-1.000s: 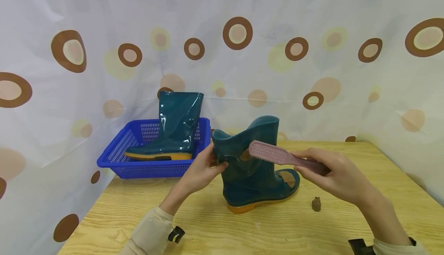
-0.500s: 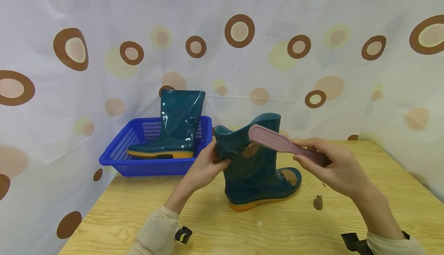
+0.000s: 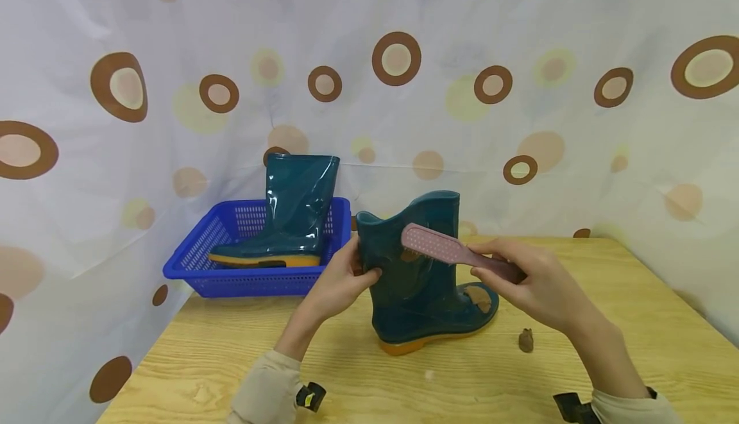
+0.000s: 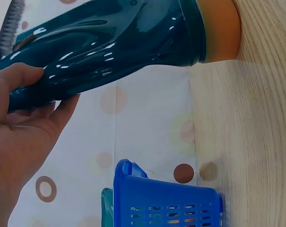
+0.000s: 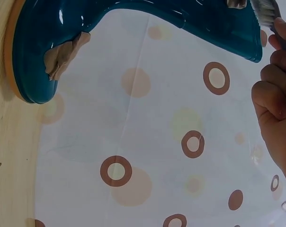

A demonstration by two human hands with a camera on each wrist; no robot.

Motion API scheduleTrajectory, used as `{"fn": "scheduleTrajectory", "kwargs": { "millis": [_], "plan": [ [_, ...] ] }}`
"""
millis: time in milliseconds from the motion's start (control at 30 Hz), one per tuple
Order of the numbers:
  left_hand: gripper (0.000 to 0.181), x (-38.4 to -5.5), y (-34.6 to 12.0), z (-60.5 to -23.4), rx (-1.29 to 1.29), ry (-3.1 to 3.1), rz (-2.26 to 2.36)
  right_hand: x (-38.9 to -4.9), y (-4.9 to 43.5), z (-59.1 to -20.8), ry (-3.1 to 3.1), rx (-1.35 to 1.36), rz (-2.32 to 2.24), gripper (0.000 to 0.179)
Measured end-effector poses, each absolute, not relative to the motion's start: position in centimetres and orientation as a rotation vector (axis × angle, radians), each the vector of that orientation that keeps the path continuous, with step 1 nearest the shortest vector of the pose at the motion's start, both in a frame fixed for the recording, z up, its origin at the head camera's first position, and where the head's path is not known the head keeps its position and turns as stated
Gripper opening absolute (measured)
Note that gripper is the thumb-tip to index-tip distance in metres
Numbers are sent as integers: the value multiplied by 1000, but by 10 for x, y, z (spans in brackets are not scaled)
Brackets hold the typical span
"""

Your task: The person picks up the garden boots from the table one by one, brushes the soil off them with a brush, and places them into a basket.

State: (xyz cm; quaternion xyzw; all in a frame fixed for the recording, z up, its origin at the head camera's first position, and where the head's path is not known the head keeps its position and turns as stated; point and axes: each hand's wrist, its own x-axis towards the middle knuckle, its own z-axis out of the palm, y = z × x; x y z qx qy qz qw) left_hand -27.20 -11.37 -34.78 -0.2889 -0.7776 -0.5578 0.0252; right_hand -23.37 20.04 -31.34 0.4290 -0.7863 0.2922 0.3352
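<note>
A dark green rain boot [image 3: 412, 296] with an orange-yellow sole stands on the table, toe to the right. My left hand [image 3: 343, 279] grips the back of its shaft near the top, thumb on the near side. In the left wrist view that hand [image 4: 29, 109] wraps the boot shaft [image 4: 124, 42]. My right hand [image 3: 528, 276] holds a pink-purple brush [image 3: 435, 244] by its handle, bristles toward the shaft, over a brown mud patch that it partly covers. Another brown mud patch [image 5: 65, 56] clings to the toe in the right wrist view.
A blue plastic basket [image 3: 254, 283] at the back left holds a second green boot [image 3: 297, 206]. A small brown lump [image 3: 526, 340] lies on the wooden table [image 3: 462, 392] right of the held boot. A dotted curtain [image 3: 369, 122] hangs behind.
The brush rose up the shaft, baring the mud patch, then came back down and left over it. The left hand keeps its grip on the boot, which stays in place.
</note>
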Motion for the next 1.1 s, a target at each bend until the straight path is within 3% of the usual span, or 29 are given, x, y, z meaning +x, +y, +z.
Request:
{"fn": "scheduleTrajectory", "kwargs": {
  "millis": [1100],
  "plan": [
    [52,-274,-115,-350,-875,-2397,-1721,-231,223,-307,-2251,1222,811,47]
  ]
}}
